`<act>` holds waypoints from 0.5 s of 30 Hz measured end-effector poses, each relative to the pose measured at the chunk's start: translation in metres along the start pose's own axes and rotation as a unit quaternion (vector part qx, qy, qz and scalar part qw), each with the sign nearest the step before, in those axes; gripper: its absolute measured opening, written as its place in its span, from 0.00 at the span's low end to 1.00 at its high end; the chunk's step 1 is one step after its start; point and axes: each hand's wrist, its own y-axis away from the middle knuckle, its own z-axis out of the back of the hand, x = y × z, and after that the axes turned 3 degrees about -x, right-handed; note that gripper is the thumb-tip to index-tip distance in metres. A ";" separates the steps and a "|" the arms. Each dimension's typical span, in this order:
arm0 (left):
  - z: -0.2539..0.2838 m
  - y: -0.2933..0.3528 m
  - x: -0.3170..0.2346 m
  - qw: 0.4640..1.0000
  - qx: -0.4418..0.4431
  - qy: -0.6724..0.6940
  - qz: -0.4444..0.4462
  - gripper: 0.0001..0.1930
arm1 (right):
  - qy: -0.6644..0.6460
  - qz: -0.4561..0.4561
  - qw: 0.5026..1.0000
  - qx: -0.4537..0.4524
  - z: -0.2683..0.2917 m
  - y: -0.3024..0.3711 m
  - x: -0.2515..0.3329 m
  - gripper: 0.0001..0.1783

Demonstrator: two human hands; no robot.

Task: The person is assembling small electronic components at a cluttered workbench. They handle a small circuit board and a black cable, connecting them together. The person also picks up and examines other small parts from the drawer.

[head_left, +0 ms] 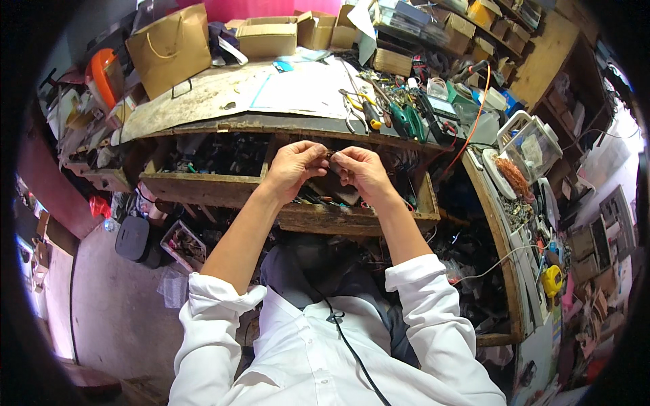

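Over the open right drawer (pixel 349 220) of the workbench, both hands meet with their fingertips pinched. My left hand (pixel 296 170) and my right hand (pixel 365 174) are closed on one small dark piece (pixel 330 160) between them. It is too small and too covered by the fingers to name. Below the hands, the drawer holds a jumble of small parts and tools. Just beyond them on the bench edge lie pliers (pixel 355 112), a yellow-and-black handled tool (pixel 371 116) and green-handled tools (pixel 407 123).
A second open drawer (pixel 203 189) full of dark parts juts out at left. Papers (pixel 298 91) cover the benchtop, with cardboard boxes (pixel 267 39) and a paper bag (pixel 169 51) behind. At right stand a clear plastic container (pixel 531 145), copper wire (pixel 509 177) and a yellow tape measure (pixel 552 280).
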 end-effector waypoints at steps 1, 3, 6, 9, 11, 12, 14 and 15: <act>0.000 -0.001 0.002 1.000 -0.005 -0.001 -0.005 0.09 | 0.003 0.006 1.000 -0.019 -0.002 -0.001 -0.006 0.08; -0.001 -0.003 0.005 0.999 -0.030 0.001 -0.021 0.08 | 0.019 0.022 0.998 -0.064 -0.010 -0.001 -0.015 0.08; -0.006 -0.005 0.010 0.998 -0.059 0.028 -0.024 0.07 | 0.106 0.036 0.989 -0.100 -0.017 -0.001 -0.022 0.06; -0.009 -0.006 0.016 0.993 -0.068 0.099 -0.007 0.07 | 0.214 0.130 0.961 -0.116 -0.024 -0.004 -0.034 0.07; -0.006 -0.010 0.023 0.986 -0.068 0.155 -0.005 0.06 | 0.280 0.162 0.939 -0.115 -0.025 -0.005 -0.037 0.10; -0.001 -0.012 0.026 0.985 -0.079 0.153 -0.006 0.06 | 0.301 0.152 0.936 -0.101 -0.023 -0.004 -0.036 0.10; 0.005 -0.012 0.026 0.983 -0.100 0.151 -0.007 0.06 | 0.343 0.132 0.927 -0.074 -0.023 0.003 -0.029 0.10; 0.001 -0.007 0.022 0.983 -0.129 0.132 -0.005 0.06 | 0.305 0.126 0.940 -0.083 -0.029 0.011 -0.020 0.11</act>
